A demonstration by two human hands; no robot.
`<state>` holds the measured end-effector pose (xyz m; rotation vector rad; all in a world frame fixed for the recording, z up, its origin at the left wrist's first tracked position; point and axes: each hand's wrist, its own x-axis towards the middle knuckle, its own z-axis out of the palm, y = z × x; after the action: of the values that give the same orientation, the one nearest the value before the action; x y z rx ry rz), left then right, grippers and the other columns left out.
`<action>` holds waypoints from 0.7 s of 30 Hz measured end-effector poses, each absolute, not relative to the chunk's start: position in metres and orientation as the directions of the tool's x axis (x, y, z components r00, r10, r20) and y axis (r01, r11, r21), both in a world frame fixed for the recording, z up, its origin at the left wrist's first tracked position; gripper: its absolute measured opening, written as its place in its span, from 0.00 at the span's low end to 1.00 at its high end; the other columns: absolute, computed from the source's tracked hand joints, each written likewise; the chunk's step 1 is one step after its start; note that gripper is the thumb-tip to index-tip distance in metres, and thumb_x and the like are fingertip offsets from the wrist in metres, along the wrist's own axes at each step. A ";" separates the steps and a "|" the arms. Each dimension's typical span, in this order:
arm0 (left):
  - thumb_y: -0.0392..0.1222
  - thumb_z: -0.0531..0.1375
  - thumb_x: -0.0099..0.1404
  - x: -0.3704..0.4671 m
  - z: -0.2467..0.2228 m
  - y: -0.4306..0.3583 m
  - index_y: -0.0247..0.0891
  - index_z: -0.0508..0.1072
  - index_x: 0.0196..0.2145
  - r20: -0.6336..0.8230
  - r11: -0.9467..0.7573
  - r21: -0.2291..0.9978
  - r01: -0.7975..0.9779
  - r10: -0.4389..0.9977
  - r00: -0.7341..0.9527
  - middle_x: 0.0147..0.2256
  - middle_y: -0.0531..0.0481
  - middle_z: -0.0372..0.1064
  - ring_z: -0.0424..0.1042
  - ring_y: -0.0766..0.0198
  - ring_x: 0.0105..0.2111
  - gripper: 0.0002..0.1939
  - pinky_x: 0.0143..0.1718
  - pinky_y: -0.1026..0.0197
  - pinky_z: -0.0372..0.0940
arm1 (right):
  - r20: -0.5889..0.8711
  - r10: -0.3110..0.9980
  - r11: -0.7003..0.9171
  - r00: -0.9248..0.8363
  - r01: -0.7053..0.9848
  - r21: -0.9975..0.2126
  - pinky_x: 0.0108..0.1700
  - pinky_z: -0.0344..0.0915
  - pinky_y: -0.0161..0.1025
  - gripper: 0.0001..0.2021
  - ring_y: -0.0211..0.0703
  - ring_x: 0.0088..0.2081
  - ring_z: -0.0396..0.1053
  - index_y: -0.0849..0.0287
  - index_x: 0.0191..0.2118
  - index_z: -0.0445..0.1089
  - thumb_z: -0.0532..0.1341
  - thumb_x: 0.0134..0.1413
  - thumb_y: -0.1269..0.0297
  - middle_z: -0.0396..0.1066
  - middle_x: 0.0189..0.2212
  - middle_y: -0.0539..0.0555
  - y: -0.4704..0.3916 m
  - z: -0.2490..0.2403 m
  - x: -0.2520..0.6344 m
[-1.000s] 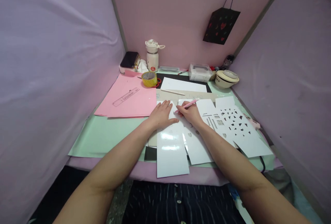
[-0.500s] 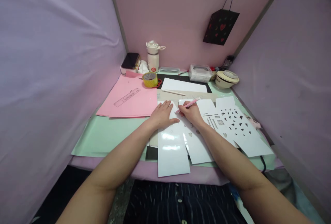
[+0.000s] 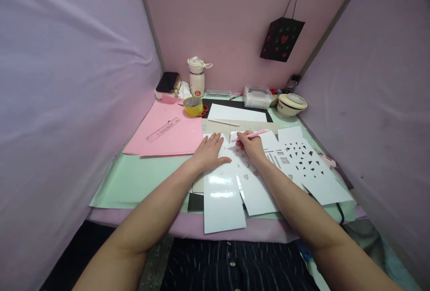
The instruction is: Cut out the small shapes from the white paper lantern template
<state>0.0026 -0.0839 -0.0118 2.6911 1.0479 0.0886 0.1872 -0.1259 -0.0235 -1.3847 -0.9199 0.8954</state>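
My left hand (image 3: pixel 208 153) lies flat with fingers spread on a glossy white card strip (image 3: pixel 224 210), which sticks out over the table's front edge. In my right hand (image 3: pixel 251 146) is a slim pink pen-style craft knife (image 3: pixel 258 133), pinched between thumb and fingers and slanting down to the left. Its tip is too small to make out and seems just above the card. Under my right wrist is a white card with heart and moon cut-outs (image 3: pixel 258 199). Further right lies a card with many small angular holes (image 3: pixel 331 188).
Left of my hands, pink sheets (image 3: pixel 171 143) carry a clear ruler (image 3: pixel 163 130). Behind are yellow tape (image 3: pixel 193 107), red-handled scissors (image 3: pixel 205 110), a white stick (image 3: pixel 223 122), a bottle (image 3: pixel 197 80), a clear box (image 3: pixel 258 97) and a lidded bowl (image 3: pixel 291 105). Fabric walls close in both sides.
My right hand has lifted and shifted slightly right, and the knife lies flatter, its tip moved away from the spot beside my left fingers. My left hand stays on the card. The view has shifted slightly.
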 end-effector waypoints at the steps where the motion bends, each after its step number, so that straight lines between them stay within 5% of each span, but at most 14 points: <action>1: 0.63 0.56 0.66 0.001 -0.011 -0.084 0.30 0.54 0.66 -0.019 -0.723 0.250 0.644 0.661 0.750 0.70 0.34 0.41 0.38 0.46 0.70 0.42 0.68 0.41 0.38 | -0.006 0.917 -0.001 0.399 -0.013 -1.000 0.21 0.57 0.37 0.17 0.38 0.20 0.63 0.55 0.23 0.62 0.66 0.48 0.50 0.70 0.21 0.51 -0.125 -0.023 0.188; 6: 0.58 0.58 0.67 -0.007 -0.003 -0.084 0.40 0.75 0.50 0.058 -0.821 0.305 0.483 0.522 0.851 0.67 0.42 0.51 0.42 0.45 0.69 0.23 0.67 0.38 0.36 | -0.064 0.907 0.006 0.417 -0.165 -0.986 0.19 0.53 0.34 0.19 0.34 0.19 0.60 0.56 0.24 0.60 0.67 0.46 0.50 0.67 0.20 0.48 -0.122 -0.022 0.191; 9: 0.54 0.55 0.71 -0.008 0.003 -0.083 0.41 0.80 0.37 0.114 -0.810 0.448 0.378 0.471 0.875 0.62 0.46 0.63 0.56 0.51 0.65 0.18 0.68 0.43 0.39 | -0.058 0.905 0.039 0.421 -0.218 -0.975 0.19 0.51 0.32 0.19 0.32 0.18 0.58 0.56 0.24 0.60 0.68 0.46 0.50 0.66 0.19 0.47 -0.121 -0.022 0.190; 11: 0.50 0.54 0.72 -0.007 0.004 -0.083 0.40 0.80 0.37 0.152 -0.776 0.492 0.395 0.524 0.838 0.57 0.44 0.69 0.65 0.54 0.60 0.17 0.67 0.46 0.43 | -0.028 0.901 0.070 0.434 -0.207 -0.976 0.20 0.51 0.31 0.18 0.32 0.19 0.59 0.57 0.25 0.62 0.67 0.47 0.50 0.67 0.20 0.47 -0.121 -0.022 0.189; 16: 0.49 0.64 0.63 -0.008 -0.001 -0.085 0.38 0.80 0.42 0.138 -0.732 0.580 0.357 0.520 0.843 0.56 0.40 0.70 0.64 0.44 0.60 0.14 0.63 0.44 0.53 | 0.113 0.855 0.103 0.506 0.048 -0.994 0.27 0.60 0.33 0.16 0.37 0.28 0.66 0.55 0.40 0.70 0.65 0.52 0.49 0.72 0.30 0.48 -0.125 -0.022 0.189; 19: 0.50 0.60 0.67 -0.010 -0.001 -0.088 0.42 0.79 0.45 0.149 -0.567 0.793 0.225 0.538 0.830 0.51 0.45 0.74 0.73 0.52 0.52 0.14 0.53 0.54 0.65 | 0.319 0.834 0.197 0.450 0.296 -0.935 0.41 0.65 0.38 0.12 0.43 0.39 0.69 0.56 0.42 0.71 0.61 0.57 0.55 0.73 0.39 0.53 -0.127 -0.027 0.191; 21: 0.47 0.59 0.67 -0.010 0.000 -0.088 0.42 0.79 0.44 0.202 -0.551 0.807 0.212 0.595 0.778 0.48 0.46 0.76 0.74 0.53 0.49 0.13 0.51 0.56 0.66 | 0.451 0.835 0.276 0.317 0.468 -0.840 0.48 0.64 0.42 0.10 0.46 0.45 0.68 0.56 0.45 0.71 0.58 0.58 0.62 0.71 0.43 0.55 -0.126 -0.033 0.193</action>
<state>-0.0098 -0.0885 -0.0001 2.1381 0.5981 0.5879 0.1933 -0.1262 -0.0329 -1.3617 -1.3194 0.3796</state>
